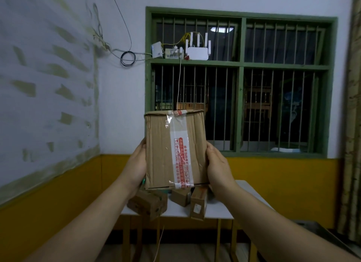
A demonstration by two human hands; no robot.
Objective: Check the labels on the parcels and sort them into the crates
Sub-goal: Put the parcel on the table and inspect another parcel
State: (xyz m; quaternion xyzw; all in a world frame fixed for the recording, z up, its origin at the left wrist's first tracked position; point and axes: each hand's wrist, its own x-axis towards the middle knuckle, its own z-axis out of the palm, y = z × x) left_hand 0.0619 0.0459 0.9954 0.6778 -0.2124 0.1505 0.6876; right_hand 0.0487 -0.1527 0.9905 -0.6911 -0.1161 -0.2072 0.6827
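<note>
I hold a brown cardboard parcel [162,150] upright at chest height, its face crossed by a strip of white tape with red print. My left hand [135,164] grips its left side and my right hand [218,167] grips its right side, fingers wrapped behind it. No address label shows on the face turned toward me. Below it, three smaller cardboard parcels lie on a white table [175,210]: one at the left [147,203], one in the middle [180,197] and a narrow one at the right [198,203] with a small sticker.
The table stands against a white and yellow wall under a green barred window [241,81]. Routers and cables sit on the window's crossbar [196,52]. A curtain [351,115] hangs at the far right. A grey surface edge [320,230] shows at the lower right. No crates are in view.
</note>
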